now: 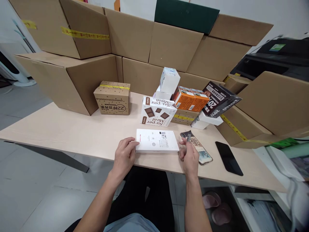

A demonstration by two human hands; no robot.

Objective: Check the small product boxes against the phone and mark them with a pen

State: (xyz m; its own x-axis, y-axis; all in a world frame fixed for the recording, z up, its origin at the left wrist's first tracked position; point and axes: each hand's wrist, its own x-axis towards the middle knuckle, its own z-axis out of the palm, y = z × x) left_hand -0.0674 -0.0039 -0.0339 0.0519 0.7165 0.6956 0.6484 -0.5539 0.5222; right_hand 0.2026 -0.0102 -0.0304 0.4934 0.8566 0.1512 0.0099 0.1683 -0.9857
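Flat white box [154, 141]: lies near front edge of table [72, 129], between hands, its print too small for reading | left hand [124, 154]: touches box's left end, cannot tell if clamped | right hand [189, 156]: fingers closed on small grey tool [189, 137] | behind: "Su-per Meal" carton [158, 114], black "20%" pack [213, 101]

From my end, clocking the feed from its centre, I see a brown carton [112, 101] at ten, the Su-per Meal box [158, 113] near twelve, a white cube [170, 81] and green flap [185, 16] at one, an orange pack [189, 99] at two, and pink slippers [217, 209] toward five.
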